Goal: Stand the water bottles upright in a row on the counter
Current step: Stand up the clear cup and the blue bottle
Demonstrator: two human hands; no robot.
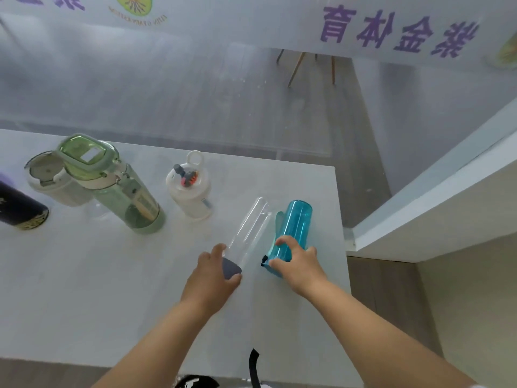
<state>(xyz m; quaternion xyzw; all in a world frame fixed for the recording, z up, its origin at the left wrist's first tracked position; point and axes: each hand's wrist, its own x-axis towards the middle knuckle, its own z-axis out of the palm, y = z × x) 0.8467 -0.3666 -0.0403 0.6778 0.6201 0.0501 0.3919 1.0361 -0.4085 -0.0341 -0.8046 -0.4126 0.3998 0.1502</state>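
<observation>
Two bottles lie on their sides at the right end of the white counter point(84, 289). A clear bottle point(250, 228) with a grey cap points away from me; my left hand point(214, 271) grips its capped end. A blue transparent bottle point(293, 231) lies beside it, near the counter's right edge, and my right hand point(298, 263) holds its near end. Standing upright further left are a white bottle with a loop lid point(188, 189), a tall green bottle point(120, 186) and a cream cup point(51, 180). A dark bottle point(19, 208) is cut off by the left edge.
The counter ends just right of the blue bottle, with a drop to the floor beyond. A white ledge point(436, 208) runs along the right. A glass panel with purple lettering rises behind the counter. A black strap point(254, 368) hangs at the near edge.
</observation>
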